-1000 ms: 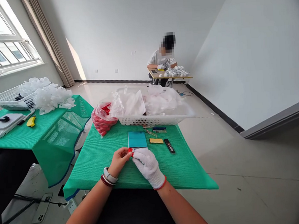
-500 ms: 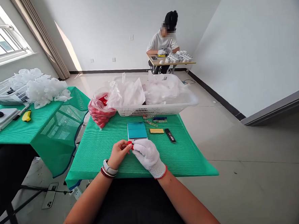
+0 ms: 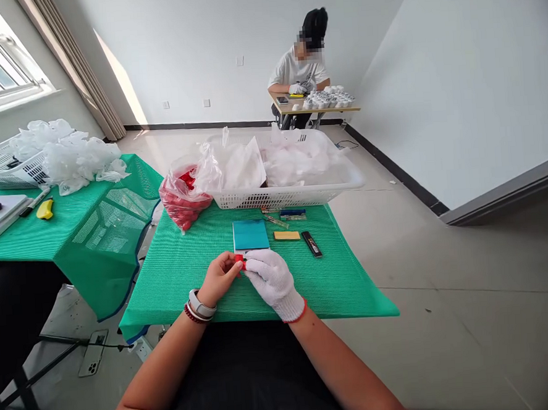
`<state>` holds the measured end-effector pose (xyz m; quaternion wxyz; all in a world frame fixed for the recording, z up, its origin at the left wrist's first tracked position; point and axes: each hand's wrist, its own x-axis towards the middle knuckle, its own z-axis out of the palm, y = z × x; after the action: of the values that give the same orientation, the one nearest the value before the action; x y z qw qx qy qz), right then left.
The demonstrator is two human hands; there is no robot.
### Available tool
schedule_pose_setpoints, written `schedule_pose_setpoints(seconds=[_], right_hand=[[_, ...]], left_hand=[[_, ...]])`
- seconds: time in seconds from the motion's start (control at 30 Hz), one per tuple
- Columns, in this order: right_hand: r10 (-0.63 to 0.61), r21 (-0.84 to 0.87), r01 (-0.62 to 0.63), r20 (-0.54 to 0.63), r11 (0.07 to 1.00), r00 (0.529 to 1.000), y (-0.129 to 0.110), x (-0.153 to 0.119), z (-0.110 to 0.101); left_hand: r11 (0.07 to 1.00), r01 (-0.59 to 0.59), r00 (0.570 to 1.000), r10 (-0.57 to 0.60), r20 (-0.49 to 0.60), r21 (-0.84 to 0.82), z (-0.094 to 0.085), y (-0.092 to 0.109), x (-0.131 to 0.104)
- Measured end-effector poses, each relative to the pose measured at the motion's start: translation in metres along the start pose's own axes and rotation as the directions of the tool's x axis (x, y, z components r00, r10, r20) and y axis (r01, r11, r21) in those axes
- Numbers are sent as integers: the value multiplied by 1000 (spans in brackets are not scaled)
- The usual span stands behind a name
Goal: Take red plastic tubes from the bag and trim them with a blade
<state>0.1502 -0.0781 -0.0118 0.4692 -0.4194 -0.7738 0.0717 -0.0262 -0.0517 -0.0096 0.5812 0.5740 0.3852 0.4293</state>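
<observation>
A small red piece (image 3: pixel 240 261) is pinched between the fingertips of my bare left hand (image 3: pixel 219 278). My right hand (image 3: pixel 271 278), in a white knit glove with a red cuff, closes on the other side of that same red piece. Its fingers hide part of the piece. Just beyond my hands lies a scale with a blue-green top (image 3: pixel 250 235) on the green cloth (image 3: pixel 181 285). To its right are a yellow block (image 3: pixel 286 236) and a black narrow box (image 3: pixel 312 244).
A clear bag of red pieces (image 3: pixel 184 201) stands beside a white basket (image 3: pixel 292 196) of plastic bags. Thin tools (image 3: pixel 293 215) lie before the basket. At left is another green-covered table (image 3: pixel 71 226) with a yellow cutter (image 3: pixel 45 209). A person (image 3: pixel 298 70) sits at a far table.
The view has tilted down slightly. Both hands still hold the red piece, and the gloved fingers have shifted a little around it.
</observation>
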Motion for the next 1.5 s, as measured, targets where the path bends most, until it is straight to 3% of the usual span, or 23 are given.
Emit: schedule_pose_setpoints(seconds=[0.17,0.43,0.73,1.03,1.5], right_hand=[[48,14,-48,7,999,999,4,-3,0],[58,29,-60,48,998,997,-2,0,-3],[82,8,-82,72,997,994,-9,5,-4],[53,-26,-51,86,998,995,-4,0,0],[85,-23,-84,66,996,994,-2,-2,-2]], left_hand=[[996,-87,996,87,-2,-9,-2,-2,-3],[998,51,999,-51,-3,29,-1,0,0],[997,17,999,-20,-39,-77,0,0,0],[996,55,998,-56,10,65,2,5,1],[999,41,999,-41,16,21,2,4,1]])
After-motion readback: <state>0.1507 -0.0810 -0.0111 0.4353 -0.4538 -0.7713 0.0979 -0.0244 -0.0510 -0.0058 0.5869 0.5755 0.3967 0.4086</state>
